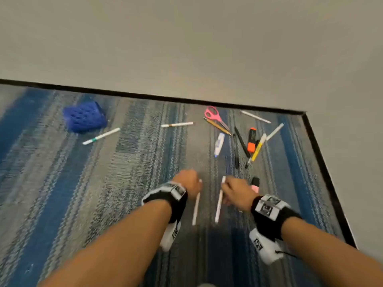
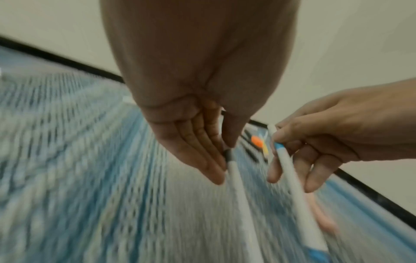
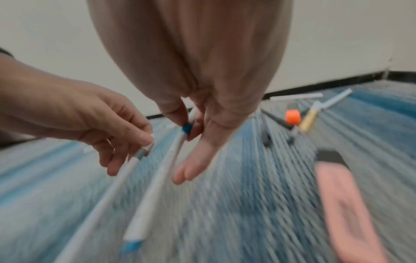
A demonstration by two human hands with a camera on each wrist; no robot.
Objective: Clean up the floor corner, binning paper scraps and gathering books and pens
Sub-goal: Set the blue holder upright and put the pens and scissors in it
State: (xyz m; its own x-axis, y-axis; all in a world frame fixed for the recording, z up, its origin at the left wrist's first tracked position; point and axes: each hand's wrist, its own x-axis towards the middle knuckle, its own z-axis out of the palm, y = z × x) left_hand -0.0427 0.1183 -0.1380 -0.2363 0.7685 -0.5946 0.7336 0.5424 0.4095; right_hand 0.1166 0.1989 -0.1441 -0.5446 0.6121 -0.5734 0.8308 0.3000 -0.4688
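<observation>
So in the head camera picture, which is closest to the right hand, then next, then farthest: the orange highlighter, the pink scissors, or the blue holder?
From the right hand, nearest first:
1. Orange highlighter, ahead and slightly to its right on the carpet.
2. Pink scissors, farther ahead, near the wall.
3. Blue holder, far off to the left.

carpet blue-grey striped | scissors pink | highlighter orange

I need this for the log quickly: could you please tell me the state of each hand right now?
Left hand: pinching the grey-banded white pen near its top.
Right hand: pinching the blue-banded white pen near its top.
</observation>
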